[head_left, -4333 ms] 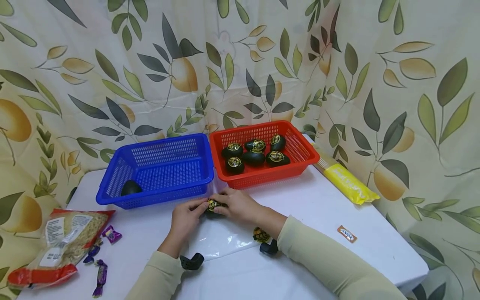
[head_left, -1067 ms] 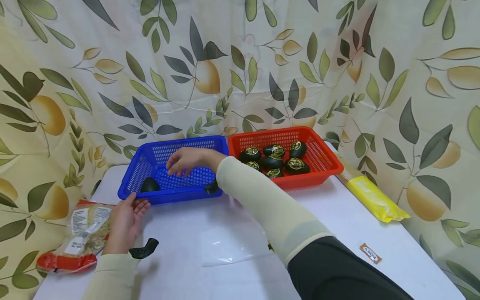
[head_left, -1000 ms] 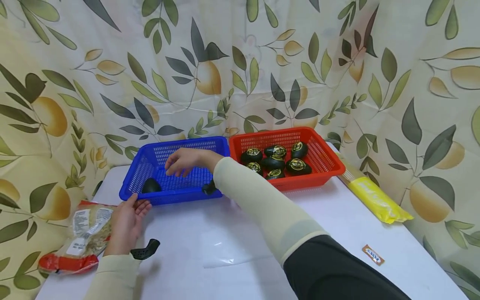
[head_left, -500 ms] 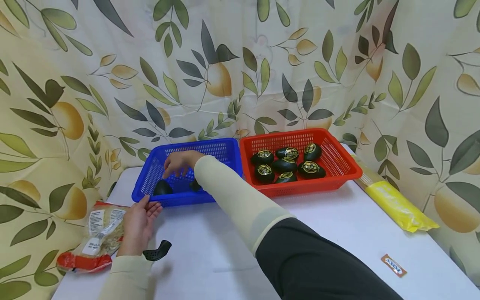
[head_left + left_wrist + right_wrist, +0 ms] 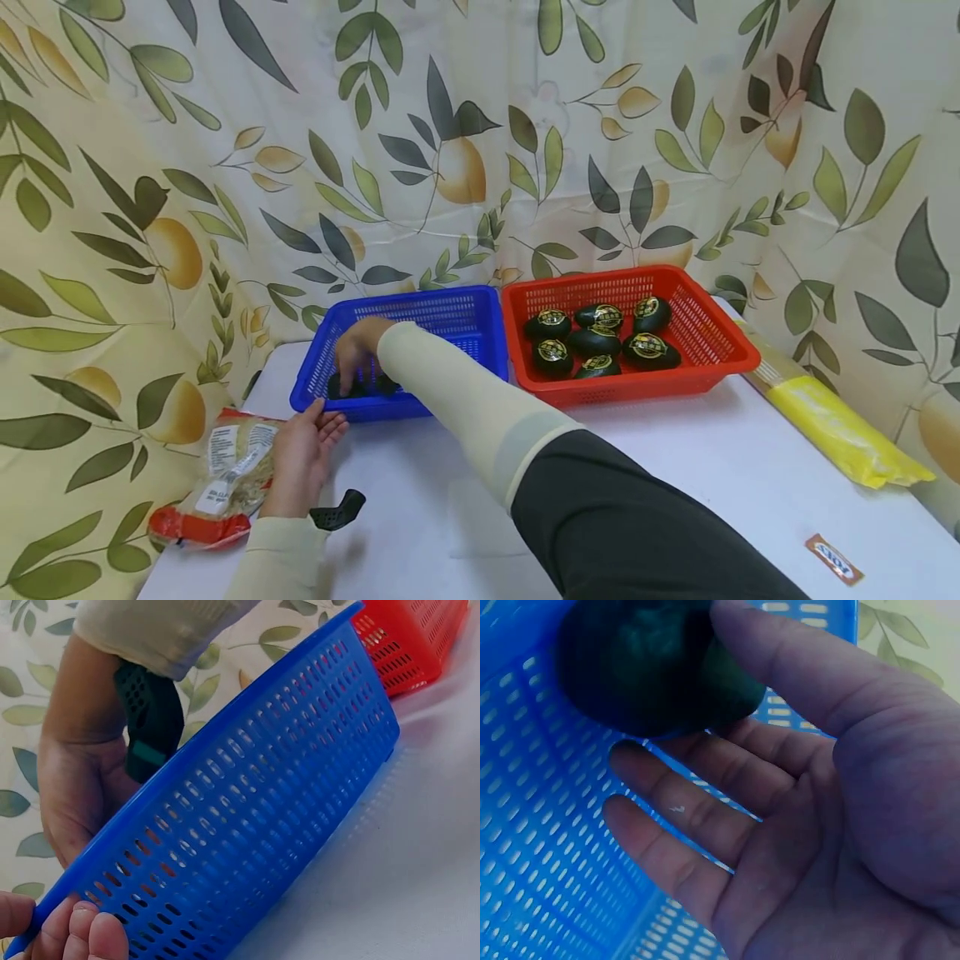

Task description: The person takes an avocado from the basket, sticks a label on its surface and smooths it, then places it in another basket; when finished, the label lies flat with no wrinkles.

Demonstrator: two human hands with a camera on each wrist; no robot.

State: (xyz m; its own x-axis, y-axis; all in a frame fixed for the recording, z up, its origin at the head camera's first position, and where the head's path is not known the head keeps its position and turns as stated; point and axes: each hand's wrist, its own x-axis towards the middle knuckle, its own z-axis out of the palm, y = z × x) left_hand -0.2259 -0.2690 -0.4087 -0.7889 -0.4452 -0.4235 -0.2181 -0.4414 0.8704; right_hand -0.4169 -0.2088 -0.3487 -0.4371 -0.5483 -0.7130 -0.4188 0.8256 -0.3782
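My right hand (image 5: 360, 350) reaches down into the left end of the blue plastic basket (image 5: 393, 408). In the right wrist view its thumb and fingers sit around a dark green avocado (image 5: 645, 667), the thumb on one side and fingers behind it. The lower fingers stay spread. My left hand (image 5: 300, 454) holds the basket's front left rim; in the left wrist view the thumb is on one side of the rim and the fingertips (image 5: 109, 936) lie against the outer wall.
A red basket (image 5: 637, 387) with several stickered avocados (image 5: 651, 350) stands to the right of the blue one. A bag of grain (image 5: 225, 492) lies left of my left hand. A yellow packet (image 5: 840, 433) and a small orange-brown wrapper (image 5: 834, 558) lie on the right.
Earlier both hands held a stickered avocado over the table; a seventh avocado is now in the red basket. My right hand has moved left and down onto the avocado in the blue basket.
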